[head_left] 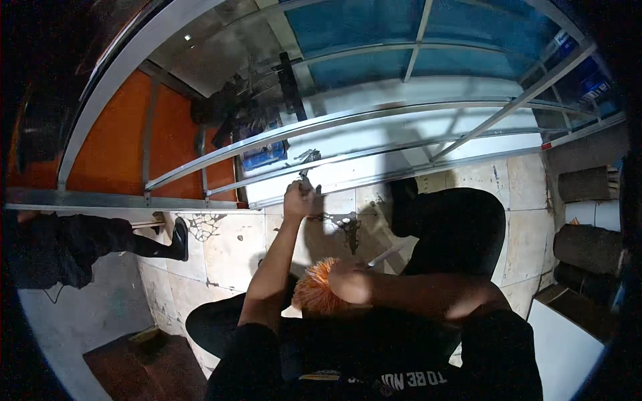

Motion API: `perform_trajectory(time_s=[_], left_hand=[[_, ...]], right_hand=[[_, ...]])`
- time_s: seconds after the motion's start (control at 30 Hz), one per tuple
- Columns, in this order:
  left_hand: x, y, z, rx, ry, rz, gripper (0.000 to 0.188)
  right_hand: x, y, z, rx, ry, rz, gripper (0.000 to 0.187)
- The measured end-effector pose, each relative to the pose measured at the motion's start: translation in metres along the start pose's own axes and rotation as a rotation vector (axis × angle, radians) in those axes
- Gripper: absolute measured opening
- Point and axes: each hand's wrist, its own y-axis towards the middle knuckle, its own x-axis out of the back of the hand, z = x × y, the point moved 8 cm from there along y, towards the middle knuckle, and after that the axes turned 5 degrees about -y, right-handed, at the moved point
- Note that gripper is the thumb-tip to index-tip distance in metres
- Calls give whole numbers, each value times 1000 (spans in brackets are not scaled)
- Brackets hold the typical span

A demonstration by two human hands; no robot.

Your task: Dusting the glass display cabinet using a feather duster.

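My left hand reaches forward to the lower front rail of a glass-fronted cabinet. Its fingers are closed, and a small metal piece shows at their tips. Just beyond, on the cabinet's white bottom, lie some grey metal parts. Close to my body, my right hand is closed beside a brush head with orange bristles. A pale stick sticks out past that hand on the other side. My grip there is partly hidden, and I cannot tell whether stick and bristles are one piece.
Inside the cabinet, left of the metal parts, stands a blue box with dark items. A slanting metal bar crosses the front. Another person's black shoe is at left. Dark rolls and a white box stand at right.
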Motion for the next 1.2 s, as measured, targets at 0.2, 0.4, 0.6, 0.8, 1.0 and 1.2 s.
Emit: perform_trajectory(time_s=[0.2,0.4,0.6,0.8,1.0,1.2], left_hand=[[4,39,30,143,517,-117,29],[12,29,27,322,602,-166,28],[31,-14,11,297,259,-11,28],[106,-92,18,692,-222,224,38],[202,-140,-47,689,69,297,38],[193,-175,-14,429,483,671,23]], right_hand=[[14,-4,0,-199,-438,-32,11],[25,-4,-2,-388,-851,-51,13],[15,-3,21,-208,-1406,-520,13],[-71,33,-23,-715,-3389,-14,18],[-105,42,-43,-30,-3666,706,21],[-103,45,-80,-109,-3654,322,21]])
